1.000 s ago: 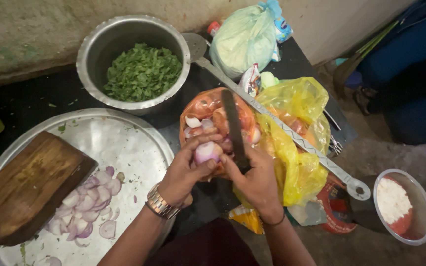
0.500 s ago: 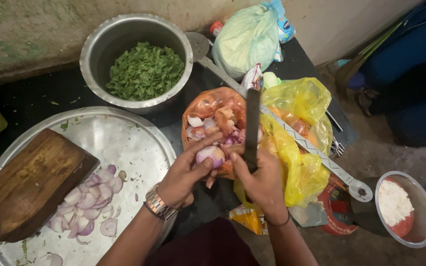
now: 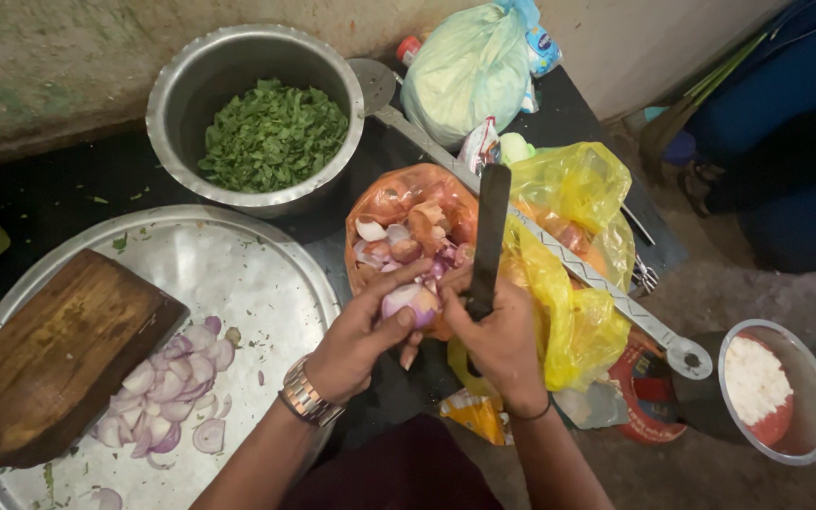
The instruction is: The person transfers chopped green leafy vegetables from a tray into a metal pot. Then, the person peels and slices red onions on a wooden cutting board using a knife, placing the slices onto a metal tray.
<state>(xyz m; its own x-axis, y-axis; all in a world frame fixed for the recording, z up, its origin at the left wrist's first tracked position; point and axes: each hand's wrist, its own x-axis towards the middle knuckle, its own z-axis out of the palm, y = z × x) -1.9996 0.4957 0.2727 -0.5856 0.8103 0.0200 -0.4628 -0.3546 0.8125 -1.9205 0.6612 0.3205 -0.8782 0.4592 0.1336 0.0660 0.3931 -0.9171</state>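
Note:
My left hand (image 3: 363, 332) pinches a small purple onion (image 3: 408, 300) between thumb and fingers. My right hand (image 3: 495, 332) grips a dark knife (image 3: 489, 236) with its blade pointing up and away, and its thumb rests against the onion. Both hands hover over an orange plastic bag (image 3: 410, 219) that holds onion skins and pieces. A watch sits on my left wrist.
A large steel tray (image 3: 238, 274) on the left bears a wooden chopping board (image 3: 49, 354) and sliced onion (image 3: 177, 382). Behind stands a steel pot (image 3: 257, 118) of chopped greens. A long steel ladle (image 3: 569, 260), yellow bag (image 3: 573, 255), pale green bag (image 3: 469, 71) and small bowl (image 3: 774, 389) lie right.
The knife blade has swung from a leftward tilt to nearly upright. The onion has stayed between both hands, which shifted slightly over the orange bag.

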